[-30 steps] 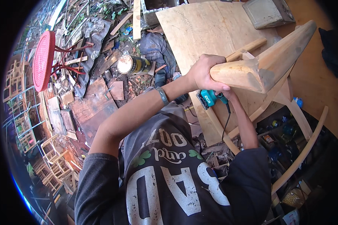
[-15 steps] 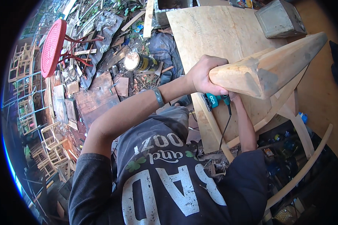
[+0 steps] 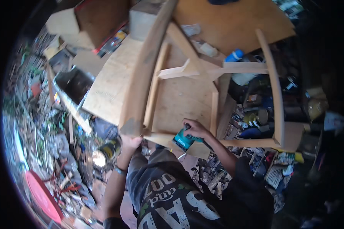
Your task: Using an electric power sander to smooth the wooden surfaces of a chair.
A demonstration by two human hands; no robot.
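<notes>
Left hand [image 3: 130, 140] reaches up, grip wrapped round the wooden chair frame [image 3: 141, 84] – right hand [image 3: 194, 129] grip clamps a teal sander [image 3: 184, 140] just beside it, above the plywood counter [image 3: 107, 91].

A red stool [image 3: 42, 196] lies among wood scraps, well left of a shiny tin can [image 3: 105, 152]; a blue bottle [image 3: 234, 55] stands far above it.

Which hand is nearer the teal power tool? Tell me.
Right. The right hand rests on top of the teal power tool, gripping it. The left hand is apart to its left, holding the end of the thick curved wooden rail.
</notes>
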